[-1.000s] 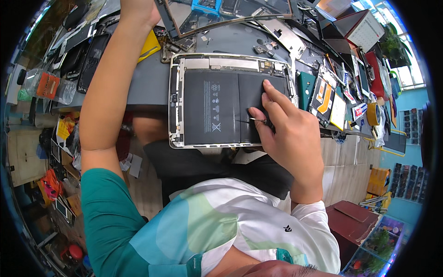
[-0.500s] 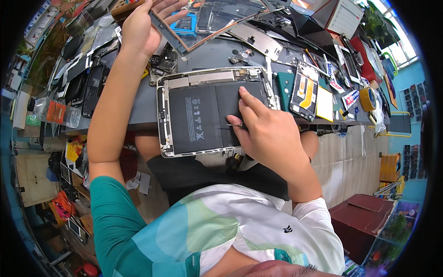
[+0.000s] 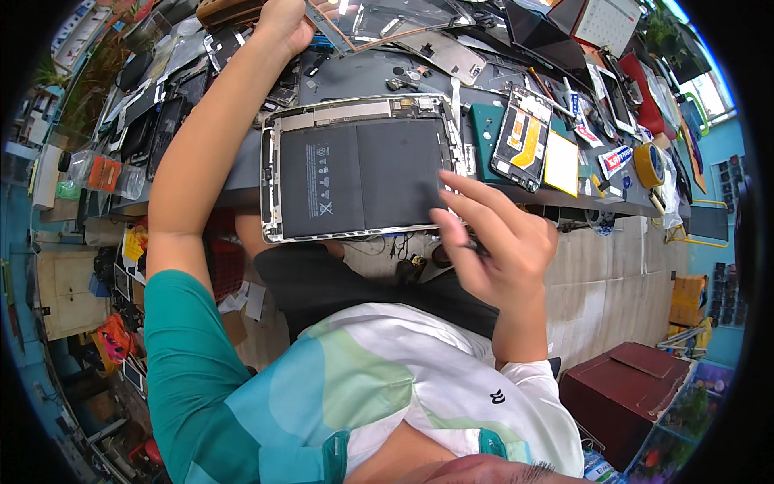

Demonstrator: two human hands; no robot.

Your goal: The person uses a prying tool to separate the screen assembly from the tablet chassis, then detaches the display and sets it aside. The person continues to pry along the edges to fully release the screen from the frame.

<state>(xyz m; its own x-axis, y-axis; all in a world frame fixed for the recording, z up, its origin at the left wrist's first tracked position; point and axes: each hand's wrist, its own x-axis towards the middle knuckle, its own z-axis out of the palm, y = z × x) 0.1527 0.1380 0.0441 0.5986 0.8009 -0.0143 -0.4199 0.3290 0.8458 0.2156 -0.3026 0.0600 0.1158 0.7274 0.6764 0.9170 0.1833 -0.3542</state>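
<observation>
Opened tablet (image 3: 359, 176) flat at near edge of grey workbench (image 3: 242, 173), black battery cells exposed; likely light, thin, fragile; best held by metal frame edges, not cells. Right hand (image 3: 496, 250) just right of it, fingers pinched on slim dark tool (image 3: 476, 244). Left hand (image 3: 282, 22) reaching far; grip cannot be told. Bench cluttered with opened phone (image 3: 522, 137), tape roll (image 3: 649, 164); tiled floor below.

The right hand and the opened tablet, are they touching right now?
Cannot tell. In the head view the right hand overlaps the lower right corner of the opened tablet, fingers spread around a thin dark tool, but contact or a gap isn't plain.
</observation>
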